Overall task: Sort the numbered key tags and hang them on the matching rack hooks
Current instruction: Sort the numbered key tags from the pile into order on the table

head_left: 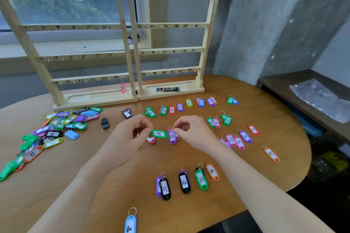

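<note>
My left hand [132, 132] pinches the end of a green key tag [159, 134] just above the table's middle. My right hand [191, 128] pinches the ring of a purple tag marked 13 [172, 136], right beside the green one. A red tag [151, 140] lies partly under my left fingers. Two wooden racks with numbered hooks stand at the back: the left rack [75, 56] and the right rack [170, 51]. One pink tag [123, 87] hangs at the left rack's lowest bar.
An unsorted heap of tags [56, 128] lies at the left. Sorted tags lie in rows: low numbers [180, 107] near the racks, tags 31 to 34 [184, 181] close to me, a blue tag [130, 222] at the table's front edge. A dark bench [303, 89] stands at the right.
</note>
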### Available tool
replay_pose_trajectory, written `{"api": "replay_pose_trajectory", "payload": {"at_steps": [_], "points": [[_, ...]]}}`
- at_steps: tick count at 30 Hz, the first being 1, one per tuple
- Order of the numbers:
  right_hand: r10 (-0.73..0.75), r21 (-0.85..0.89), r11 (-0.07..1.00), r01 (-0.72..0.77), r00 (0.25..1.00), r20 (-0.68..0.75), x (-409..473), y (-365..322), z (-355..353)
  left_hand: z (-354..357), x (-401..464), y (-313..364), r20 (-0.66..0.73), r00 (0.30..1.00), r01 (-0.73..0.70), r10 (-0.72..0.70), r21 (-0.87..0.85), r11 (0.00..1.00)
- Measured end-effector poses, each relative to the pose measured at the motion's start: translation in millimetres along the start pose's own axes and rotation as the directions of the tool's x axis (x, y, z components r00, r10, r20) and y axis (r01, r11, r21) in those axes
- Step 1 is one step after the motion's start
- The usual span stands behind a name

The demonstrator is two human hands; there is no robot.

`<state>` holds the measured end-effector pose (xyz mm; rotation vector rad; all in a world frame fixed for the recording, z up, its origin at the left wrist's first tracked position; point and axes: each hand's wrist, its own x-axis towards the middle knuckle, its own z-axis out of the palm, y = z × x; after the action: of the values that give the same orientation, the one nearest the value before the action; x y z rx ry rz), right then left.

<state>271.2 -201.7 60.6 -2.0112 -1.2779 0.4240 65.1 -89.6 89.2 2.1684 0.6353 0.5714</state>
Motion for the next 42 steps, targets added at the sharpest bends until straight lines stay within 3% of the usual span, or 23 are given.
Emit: {"api": "replay_pose_trajectory", "payload": {"at_steps": [10,16,29,36,42], "points": [[0.172,0.157,0.979,-0.13,0.939,-0.299,-41,85,-105,90,74,68,0.23,0.973,-0.018,0.018,-0.004,1.0],[0.243,0.222,0.961,-0.165,0.888,-0.39,-62,132,-152,151,139,108,0.31,0.948,-0.078,0.071,0.011,0.997],[0.278,0.192,0.957,-0.217,0.873,-0.4,-70,193,-189,254,238,102,0.384,0.92,-0.127,0.082,0.094,0.987],[0.266,0.173,0.961,-0.216,0.891,-0.367,-52,199,-187,270,253,90,0.448,0.884,-0.233,0.133,0.174,0.957],[0.246,0.173,0.965,-0.195,0.903,-0.352,-36,190,-182,254,251,81,0.411,0.901,-0.231,0.141,0.179,0.956]]}}
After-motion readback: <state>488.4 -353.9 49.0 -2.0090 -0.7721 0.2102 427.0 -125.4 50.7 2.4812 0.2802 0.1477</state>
